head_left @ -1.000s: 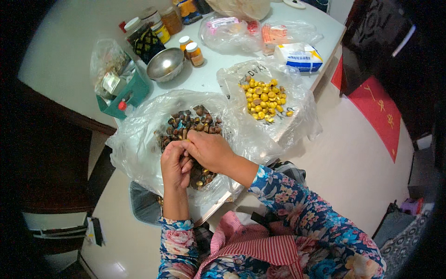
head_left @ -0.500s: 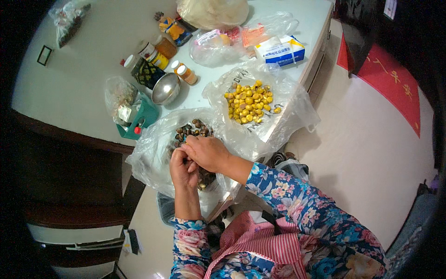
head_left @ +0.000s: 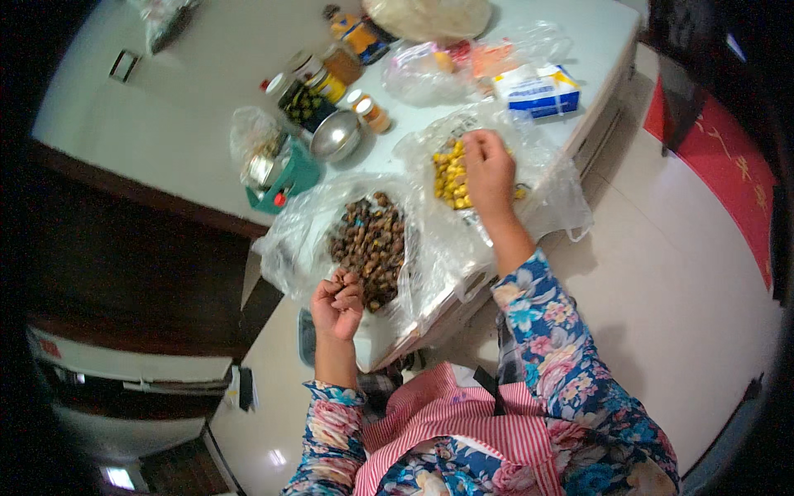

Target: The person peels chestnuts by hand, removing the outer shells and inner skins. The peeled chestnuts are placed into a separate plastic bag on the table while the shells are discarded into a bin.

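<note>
My left hand [head_left: 337,306] is at the near edge of a heap of brown chestnuts [head_left: 372,240]. Its fingers curl in around something small and dark that I cannot make out. The brown chestnuts lie on a spread clear plastic bag [head_left: 289,240]. To the right of them, peeled yellow chestnuts [head_left: 451,178] rest on a second clear plastic bag [head_left: 418,149]. Over this yellow heap is my right hand [head_left: 491,169], covering part of it. Its fingers are bent and pressed together, and whatever may be between them is hidden.
A metal bowl [head_left: 336,137], several jars [head_left: 314,78] and a green basket [head_left: 291,178] stand behind the brown heap. Farther back are a toy figure [head_left: 354,35], a blue-and-white tissue pack [head_left: 539,91] and more plastic bags [head_left: 426,16]. The table's edge [head_left: 600,116] runs along the right.
My hands were together over the brown chestnuts and have parted. The right has moved right to the yellow heap; the left remains by the brown one. The whole view has shifted.
</note>
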`<state>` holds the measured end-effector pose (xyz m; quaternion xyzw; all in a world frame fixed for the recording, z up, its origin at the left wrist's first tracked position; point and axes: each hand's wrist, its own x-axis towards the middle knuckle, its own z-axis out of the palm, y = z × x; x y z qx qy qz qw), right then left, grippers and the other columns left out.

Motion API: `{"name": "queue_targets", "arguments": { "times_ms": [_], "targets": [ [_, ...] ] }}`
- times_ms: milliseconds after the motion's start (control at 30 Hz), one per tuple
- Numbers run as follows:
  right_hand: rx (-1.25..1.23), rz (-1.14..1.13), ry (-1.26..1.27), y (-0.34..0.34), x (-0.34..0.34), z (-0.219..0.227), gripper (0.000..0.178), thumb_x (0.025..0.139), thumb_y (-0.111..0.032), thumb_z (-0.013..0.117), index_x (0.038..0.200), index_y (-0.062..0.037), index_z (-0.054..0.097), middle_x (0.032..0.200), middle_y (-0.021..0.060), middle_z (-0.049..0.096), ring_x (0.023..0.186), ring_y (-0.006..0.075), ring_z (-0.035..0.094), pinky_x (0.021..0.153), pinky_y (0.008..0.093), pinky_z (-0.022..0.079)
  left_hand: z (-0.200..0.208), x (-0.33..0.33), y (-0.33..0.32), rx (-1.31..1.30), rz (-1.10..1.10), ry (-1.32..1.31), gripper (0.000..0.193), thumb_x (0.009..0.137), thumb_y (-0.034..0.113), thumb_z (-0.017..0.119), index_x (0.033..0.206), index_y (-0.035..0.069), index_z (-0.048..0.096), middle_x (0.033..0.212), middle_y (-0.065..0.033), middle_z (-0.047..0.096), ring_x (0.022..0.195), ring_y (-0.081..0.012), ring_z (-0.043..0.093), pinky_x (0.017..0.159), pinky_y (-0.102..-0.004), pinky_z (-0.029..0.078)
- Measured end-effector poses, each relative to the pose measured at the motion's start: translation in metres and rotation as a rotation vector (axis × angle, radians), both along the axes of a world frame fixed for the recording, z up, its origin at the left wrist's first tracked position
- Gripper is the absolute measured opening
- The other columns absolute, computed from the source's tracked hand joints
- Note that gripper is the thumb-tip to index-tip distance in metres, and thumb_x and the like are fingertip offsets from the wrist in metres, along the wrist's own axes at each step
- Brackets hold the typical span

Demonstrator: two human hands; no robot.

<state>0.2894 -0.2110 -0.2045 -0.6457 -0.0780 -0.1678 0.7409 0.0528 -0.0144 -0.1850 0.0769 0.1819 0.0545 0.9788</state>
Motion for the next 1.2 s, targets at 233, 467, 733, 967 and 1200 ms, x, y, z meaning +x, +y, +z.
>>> {"name": "queue_targets", "arguments": {
  "times_ms": [233,467,733,967,1200],
  "targets": [
    [-0.199,0.024,0.153,-0.012,0.012,-0.01,0.021,0.081,-0.018,0.06,0.096,-0.0025,0.057,0.066,0.01,0.06,0.059,0.0225,0.057,0.059,0.0352,0.045,0.01,-0.092,0.052,0.184,0.253,0.077,0.018,0.081,0.009,0.049,0.091,-0.006,0.053,0.089,-0.0153,0.051,0.066,-0.0134,0.046,0.05,-0.0182,0.048],
    [0.018,0.194,0.059,0.0,-0.01,-0.001,0.014,0.083,-0.008,0.055,0.095,-0.002,0.058,0.065,0.0029,0.059,0.056,0.0072,0.051,0.053,0.0228,0.041,-0.013,-0.167,0.123,0.697,0.446,0.584,0.014,0.085,0.016,0.056,0.083,0.002,0.055,0.068,-0.0039,0.051,0.053,-0.0077,0.043,0.04,-0.0154,0.036],
    [-0.309,0.812,-0.355,0.033,-0.081,-0.004,0.014,0.077,-0.009,0.061,0.089,-0.003,0.062,0.081,0.0087,0.06,0.073,0.0194,0.058,0.066,0.0291,0.046,-0.036,-0.16,0.145,1.989,0.451,1.192,0.02,0.083,0.02,0.061,0.088,0.001,0.063,0.08,-0.0058,0.061,0.069,-0.0131,0.056,0.064,-0.0259,0.046],
    [-0.581,0.89,-0.233,0.048,-0.105,-0.021,0.014,0.075,-0.011,0.059,0.085,-0.0015,0.062,0.083,0.0147,0.06,0.081,0.0295,0.058,0.072,0.0353,0.046,-0.025,-0.059,0.007,2.052,0.304,0.58,0.014,0.076,0.01,0.068,0.084,0.001,0.064,0.079,-0.0069,0.06,0.071,-0.0154,0.058,0.066,-0.0252,0.046],
    [-0.601,0.851,-0.079,0.048,-0.113,-0.026,0.014,0.078,-0.014,0.055,0.084,-0.0016,0.06,0.082,0.0163,0.059,0.079,0.0336,0.057,0.071,0.0403,0.046,-0.031,-0.001,-0.035,2.567,0.05,0.507,0.027,0.069,0.022,0.073,0.08,0.002,0.059,0.076,-0.0131,0.054,0.074,-0.0316,0.053,0.064,-0.0389,0.044]
  ]
}}
